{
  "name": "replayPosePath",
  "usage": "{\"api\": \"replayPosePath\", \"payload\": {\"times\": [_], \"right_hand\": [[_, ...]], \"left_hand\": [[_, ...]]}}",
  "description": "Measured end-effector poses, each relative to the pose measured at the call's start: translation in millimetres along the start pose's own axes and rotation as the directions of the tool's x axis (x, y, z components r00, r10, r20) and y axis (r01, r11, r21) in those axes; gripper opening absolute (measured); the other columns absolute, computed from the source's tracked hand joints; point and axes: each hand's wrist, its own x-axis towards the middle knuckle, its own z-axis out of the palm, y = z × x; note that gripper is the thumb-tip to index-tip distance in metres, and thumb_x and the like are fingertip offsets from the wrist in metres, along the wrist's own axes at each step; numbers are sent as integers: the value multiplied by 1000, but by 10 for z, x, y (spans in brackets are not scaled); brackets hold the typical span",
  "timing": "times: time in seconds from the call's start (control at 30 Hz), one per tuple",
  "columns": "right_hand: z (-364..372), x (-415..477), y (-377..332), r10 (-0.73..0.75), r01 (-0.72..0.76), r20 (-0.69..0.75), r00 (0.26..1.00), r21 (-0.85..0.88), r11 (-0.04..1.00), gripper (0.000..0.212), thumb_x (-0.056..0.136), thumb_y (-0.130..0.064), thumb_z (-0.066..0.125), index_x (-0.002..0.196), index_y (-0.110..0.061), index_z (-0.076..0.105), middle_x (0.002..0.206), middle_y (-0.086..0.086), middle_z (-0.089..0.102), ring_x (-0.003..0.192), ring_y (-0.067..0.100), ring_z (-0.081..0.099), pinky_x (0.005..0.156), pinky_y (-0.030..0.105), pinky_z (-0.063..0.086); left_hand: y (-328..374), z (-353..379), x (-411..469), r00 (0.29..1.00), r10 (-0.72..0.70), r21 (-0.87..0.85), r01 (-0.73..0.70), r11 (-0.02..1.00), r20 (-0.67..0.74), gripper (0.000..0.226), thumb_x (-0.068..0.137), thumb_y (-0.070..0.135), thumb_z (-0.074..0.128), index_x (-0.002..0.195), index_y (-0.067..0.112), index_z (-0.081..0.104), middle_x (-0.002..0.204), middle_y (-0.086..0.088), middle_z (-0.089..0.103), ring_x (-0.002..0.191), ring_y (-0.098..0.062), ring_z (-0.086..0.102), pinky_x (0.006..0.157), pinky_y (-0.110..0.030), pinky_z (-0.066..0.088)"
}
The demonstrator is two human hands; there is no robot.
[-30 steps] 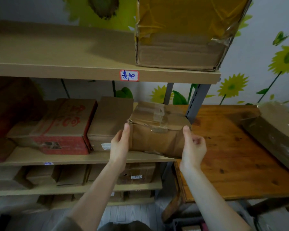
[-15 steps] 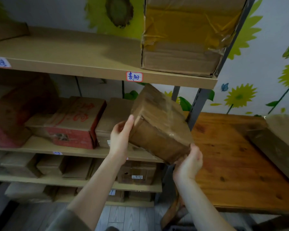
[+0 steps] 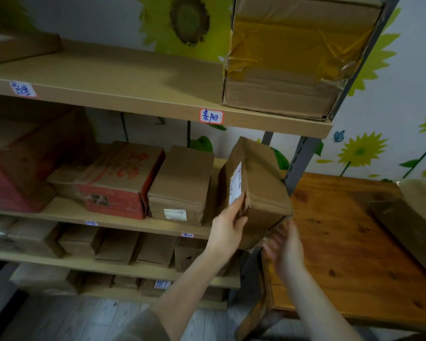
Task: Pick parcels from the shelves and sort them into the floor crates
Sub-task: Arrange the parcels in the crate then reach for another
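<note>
Floorboards, grey and pale, run under the shelving at the bottom. Above them, both hands are up on a brown parcel, tilted, held clear of the shelf just off its right front corner. Left hand grips the labelled side, fingers pressed flat against the cardboard. Right hand cups the low corner from beneath, blurred, fingers spread. Right of that, the wooden worktop, a long package at its far right edge. Behind the parcel, a plain box and a red-printed box on the middle shelf. Higher, a big taped carton at the upper shelf's right end. Sunflower wall at the back.
</note>
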Motion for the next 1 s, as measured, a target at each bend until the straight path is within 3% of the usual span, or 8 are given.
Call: {"api": "replayPosePath", "payload": {"times": [0.1, 0.23, 0.33, 0.47, 0.57, 0.73, 0.9, 1.0], "right_hand": [[28, -16, -161, -144, 147, 51, 988, -69, 987, 43, 77, -69, 48, 96, -35, 64, 100, -8, 67, 95, 14, 61, 75, 33, 48], [96, 53, -292, -186, 189, 36, 982, -160, 969, 43, 80, -52, 59, 115, -28, 52, 104, -5, 62, 95, 15, 58, 84, 38, 48], [95, 90, -335, -190, 191, 19, 982, -138, 972, 31, 85, -40, 54, 113, -27, 50, 113, 3, 61, 93, 18, 59, 70, 34, 47], [105, 86, -339, -192, 193, 23, 981, -124, 973, 30, 87, -37, 50, 115, -27, 51, 119, 7, 60, 103, 23, 58, 82, 41, 48], [122, 56, -316, -186, 186, 6, 983, -95, 978, 30, 87, -37, 50, 115, -24, 52, 112, 7, 63, 101, 24, 59, 83, 42, 48], [211, -11, -266, -76, 77, -20, 997, 61, 995, 16, 90, -35, 47, 96, -25, 58, 89, 2, 64, 86, 23, 61, 78, 46, 49], [320, -81, -143, -10, 8, 11, 1000, 217, 976, 17, 90, -33, 44, 94, -25, 58, 89, 1, 62, 84, 24, 59, 82, 51, 46], [339, -75, -36, 28, -35, 29, 999, 276, 961, 21, 91, -32, 39, 86, -26, 59, 90, 5, 63, 84, 27, 59, 73, 47, 49]], "left_hand": [[-79, -51, -40, 998, -18, -102, 25, 994, 65, 49, 92, 5, 49, 136, 25, 42, 139, -1, 48, 130, -11, 43, 106, -29, 40], [-116, -179, -8, 956, -282, -429, 287, 856, 77, 30, 93, 12, 43, 117, 20, 58, 119, 0, 60, 114, -15, 55, 84, -17, 48], [-240, -191, 33, 810, -586, -328, 549, 769, -18, 36, 95, 15, 43, 130, 13, 46, 120, -1, 54, 109, -16, 51, 84, -22, 39], [-380, -139, -2, 654, -711, -396, 743, 540, 259, 23, 95, 21, 43, 117, 19, 50, 116, -4, 56, 106, -23, 52, 93, -38, 43], [-411, -118, 4, 648, -723, -461, 731, 503, 239, 14, 93, 20, 49, 106, 21, 53, 102, -1, 57, 90, -18, 54, 82, -32, 46], [-458, -226, 55, 647, -752, -634, 637, 439, 129, 45, 87, 19, 61, 129, 14, 46, 121, -9, 54, 111, -26, 53, 98, -43, 45], [-399, -401, 37, 657, -717, -700, 625, 346, 232, 52, 87, 26, 61, 134, 34, 38, 128, -12, 50, 103, -31, 58, 59, -39, 54], [-437, -430, 49, 659, -729, -729, 589, 348, 185, 57, 85, 20, 63, 135, 17, 37, 126, -16, 52, 107, -32, 57, 83, -43, 54]]}}
